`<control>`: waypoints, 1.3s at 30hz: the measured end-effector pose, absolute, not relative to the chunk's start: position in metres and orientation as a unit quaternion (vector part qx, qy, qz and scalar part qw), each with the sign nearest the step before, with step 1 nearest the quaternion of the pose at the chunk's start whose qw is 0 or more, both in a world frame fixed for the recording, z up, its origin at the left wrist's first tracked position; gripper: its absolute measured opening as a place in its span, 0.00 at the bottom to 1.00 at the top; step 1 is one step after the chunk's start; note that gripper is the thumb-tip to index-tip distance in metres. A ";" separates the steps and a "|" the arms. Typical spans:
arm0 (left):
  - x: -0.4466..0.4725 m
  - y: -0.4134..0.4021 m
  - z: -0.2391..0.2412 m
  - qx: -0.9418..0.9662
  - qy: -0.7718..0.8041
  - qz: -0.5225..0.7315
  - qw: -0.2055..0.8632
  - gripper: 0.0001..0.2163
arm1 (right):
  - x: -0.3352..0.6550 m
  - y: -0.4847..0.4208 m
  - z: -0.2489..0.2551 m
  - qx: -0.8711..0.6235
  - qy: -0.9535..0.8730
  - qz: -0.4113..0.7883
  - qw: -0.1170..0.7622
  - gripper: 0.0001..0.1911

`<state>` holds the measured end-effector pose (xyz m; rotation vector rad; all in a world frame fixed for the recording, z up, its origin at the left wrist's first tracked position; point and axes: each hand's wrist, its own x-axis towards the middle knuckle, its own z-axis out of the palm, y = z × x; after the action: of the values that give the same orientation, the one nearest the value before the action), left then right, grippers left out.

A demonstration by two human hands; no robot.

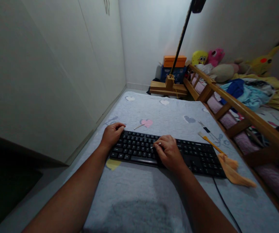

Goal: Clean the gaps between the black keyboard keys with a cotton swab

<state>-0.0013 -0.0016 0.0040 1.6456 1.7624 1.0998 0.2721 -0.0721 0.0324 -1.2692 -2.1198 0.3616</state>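
"Where is the keyboard?"

"The black keyboard lies across the centre of the frame, its right end slanting down towards the lower right. It rests on a pale sheet printed with hearts."

"What are the hands doing?"

"The right hand, just right of centre, pinches a thin cotton swab between thumb and fingers, over the keys. I can't tell whether its tip touches one. The left hand is at the keyboard's upper left corner, fingers curled in and thumb close to them. Whether it grips the edge, I can't tell."

"Anything lying near?"

"A loose swab lies above the keyboard, one end on a pink heart. Right of centre there's a brush with a yellow handle, its lower end meeting an orange cloth beside the keyboard's right end. Just above the brush is a thin wire tool with a black middle."

"And the cable?"

"The black cable runs from the keyboard's near edge to the bottom of the frame, right of the right forearm."
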 end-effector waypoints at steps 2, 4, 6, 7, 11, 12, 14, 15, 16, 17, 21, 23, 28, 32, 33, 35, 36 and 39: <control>-0.002 -0.001 0.003 0.604 0.645 0.402 0.241 0.15 | 0.270 -0.072 0.032 -0.479 -0.807 0.140 0.316 0.09; -0.003 -0.001 0.002 0.604 0.646 0.401 0.237 0.15 | 0.269 -0.072 0.031 -0.478 -0.808 0.142 0.313 0.09; -0.003 0.000 0.001 0.605 0.647 0.400 0.235 0.15 | 0.268 -0.072 0.031 -0.477 -0.809 0.143 0.312 0.09; -0.003 0.000 0.001 0.604 0.648 0.400 0.234 0.15 | 0.268 -0.072 0.031 -0.476 -0.809 0.144 0.313 0.10; -0.003 -0.001 0.002 0.601 0.651 0.400 0.235 0.14 | 0.268 -0.072 0.031 -0.474 -0.806 0.147 0.322 0.10; -0.003 -0.001 0.003 0.601 0.651 0.400 0.236 0.15 | 0.268 -0.072 0.031 -0.474 -0.806 0.149 0.323 0.10; -0.003 -0.001 0.002 0.601 0.649 0.401 0.238 0.15 | 0.268 -0.072 0.030 -0.472 -0.807 0.151 0.321 0.10; -0.003 -0.001 0.002 0.601 0.649 0.401 0.238 0.15 | 0.268 -0.072 0.030 -0.473 -0.807 0.151 0.319 0.10; -0.003 0.000 0.002 0.601 0.648 0.402 0.238 0.15 | 0.268 -0.072 0.030 -0.473 -0.807 0.151 0.319 0.10; -0.003 0.000 0.001 0.601 0.648 0.403 0.238 0.15 | 0.268 -0.072 0.030 -0.474 -0.807 0.150 0.319 0.10; -0.003 0.000 0.002 0.601 0.647 0.403 0.240 0.15 | 0.270 -0.072 0.031 -0.481 -0.803 0.152 0.317 0.10; -0.002 -0.001 0.003 0.602 0.646 0.404 0.239 0.15 | 0.272 -0.071 0.032 -0.484 -0.803 0.150 0.314 0.10; -0.002 -0.001 0.004 0.602 0.643 0.404 0.244 0.15 | 0.276 -0.070 0.033 -0.492 -0.800 0.141 0.313 0.10; -0.003 0.000 0.003 0.602 0.646 0.402 0.242 0.15 | 0.276 -0.070 0.032 -0.492 -0.799 0.140 0.317 0.10; -0.003 0.000 0.003 0.602 0.647 0.402 0.240 0.15 | 0.275 -0.070 0.031 -0.490 -0.800 0.141 0.318 0.10; -0.002 0.000 0.002 0.603 0.647 0.401 0.237 0.15 | 0.274 -0.070 0.031 -0.484 -0.802 0.142 0.320 0.10; -0.002 0.000 0.003 0.603 0.648 0.401 0.236 0.15 | 0.273 -0.070 0.030 -0.480 -0.804 0.143 0.321 0.09; -0.001 0.000 0.004 0.601 0.649 0.402 0.237 0.14 | 0.271 -0.071 0.030 -0.474 -0.807 0.144 0.321 0.10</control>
<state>-0.0013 -0.0003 0.0036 1.6470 1.7779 1.1027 0.2706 -0.0706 0.0296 -1.2461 -2.1203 0.3787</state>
